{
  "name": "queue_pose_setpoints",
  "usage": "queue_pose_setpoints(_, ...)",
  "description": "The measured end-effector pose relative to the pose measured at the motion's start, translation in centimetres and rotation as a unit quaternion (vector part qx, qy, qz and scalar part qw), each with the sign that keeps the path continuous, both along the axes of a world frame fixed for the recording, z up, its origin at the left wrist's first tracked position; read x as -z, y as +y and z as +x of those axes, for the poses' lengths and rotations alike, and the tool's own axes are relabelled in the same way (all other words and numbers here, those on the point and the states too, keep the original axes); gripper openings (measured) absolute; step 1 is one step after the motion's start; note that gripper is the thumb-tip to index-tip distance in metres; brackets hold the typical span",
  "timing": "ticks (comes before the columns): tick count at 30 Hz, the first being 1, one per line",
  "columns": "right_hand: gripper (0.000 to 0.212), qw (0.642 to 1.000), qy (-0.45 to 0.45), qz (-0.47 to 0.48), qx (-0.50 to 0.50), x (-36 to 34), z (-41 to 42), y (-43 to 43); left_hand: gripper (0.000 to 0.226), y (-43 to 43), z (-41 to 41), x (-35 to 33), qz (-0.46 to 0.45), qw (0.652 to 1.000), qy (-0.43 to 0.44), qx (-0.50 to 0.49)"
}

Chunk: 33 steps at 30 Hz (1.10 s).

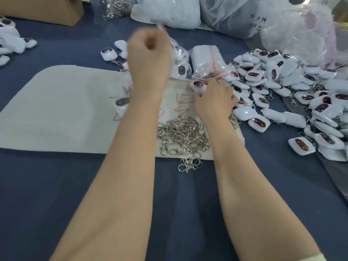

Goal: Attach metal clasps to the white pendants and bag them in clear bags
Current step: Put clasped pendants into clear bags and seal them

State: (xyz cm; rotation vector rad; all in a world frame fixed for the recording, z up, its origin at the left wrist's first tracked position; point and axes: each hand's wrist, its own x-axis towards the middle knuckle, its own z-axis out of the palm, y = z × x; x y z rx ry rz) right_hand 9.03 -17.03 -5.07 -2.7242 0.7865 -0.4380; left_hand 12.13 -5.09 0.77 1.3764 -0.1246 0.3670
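Pendants (273,72) with clasps fitted lie heaped at the counter's (56,185) right side, with a few bagged ones (181,69) beyond the hands; most are still unbagged. The right hand (214,99) grips one pendant (198,84). The left hand (149,57), raised and blurred, pinches a clear bag (161,27). Loose clasps (184,136) wait nearer.

Assembly workshop, heaped pendants (282,80), loose clasps (182,136)

Clasps (183,137) lie on the mat (56,110), pendants (293,95) heaped right.

Blue table (56,185), mat (56,110), pendants (282,81), perhaps a box (47,10)
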Motion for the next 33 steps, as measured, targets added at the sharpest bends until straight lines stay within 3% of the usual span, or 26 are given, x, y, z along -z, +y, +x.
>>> queue_pose_setpoints(2,0.044,1.000,0.011,-0.013,-0.001,0.2,0.1,0.0,0.023,-1.3,-0.5,2.5,0.218,0.970,0.057,0.090)
queue_pose_setpoints(4,0.042,1.000,0.009,-0.018,-0.009,0.3,0.2,0.0,0.016,-2.5,-1.2,5.1,0.358,0.924,0.076,0.111)
queue_pose_setpoints(9,0.032,0.998,-0.061,0.016,-0.008,0.3,0.6,-0.2,0.007,-1.9,-0.3,6.3,0.413,0.906,0.084,0.046)
queue_pose_setpoints(12,0.031,0.969,-0.209,0.125,-0.029,-0.2,0.4,-0.2,0.016,-1.2,-0.1,6.3,0.483,0.871,0.082,-0.017)
queue_pose_setpoints(14,0.028,0.928,-0.301,0.210,-0.056,-0.6,0.4,-0.1,0.017,-1.1,-0.1,6.1,0.481,0.873,0.078,-0.021)
queue_pose_setpoints(16,0.023,0.888,-0.330,0.316,-0.061,-0.9,0.5,0.2,0.016,-1.2,-0.3,5.9,0.443,0.895,0.044,-0.014)
queue_pose_setpoints(18,0.019,0.835,-0.330,0.436,-0.062,-0.9,0.6,0.6,0.018,-1.7,-0.7,5.5,0.365,0.931,-0.002,-0.006)
queue_pose_setpoints(20,0.018,0.804,-0.338,0.484,-0.071,-0.9,0.7,0.9,0.020,-2.1,-0.8,5.0,0.257,0.966,-0.004,0.015)
queue_pose_setpoints(23,0.012,0.827,-0.325,0.446,-0.105,-0.6,0.9,1.0,0.026,-2.7,-0.7,4.9,0.153,0.982,0.078,0.082)
queue_pose_setpoints(28,0.008,0.866,-0.257,0.408,-0.134,0.2,1.0,1.3,0.016,-2.6,-0.2,5.6,0.126,0.977,0.141,0.102)
queue_pose_setpoints(29,0.003,0.865,-0.257,0.411,-0.130,0.3,1.0,1.3,0.015,-2.5,-0.1,5.7,0.147,0.974,0.137,0.105)
queue_pose_setpoints(33,0.019,0.833,-0.260,0.476,-0.108,0.5,1.2,1.1,0.018,-2.3,-0.2,5.7,0.177,0.969,0.112,0.132)
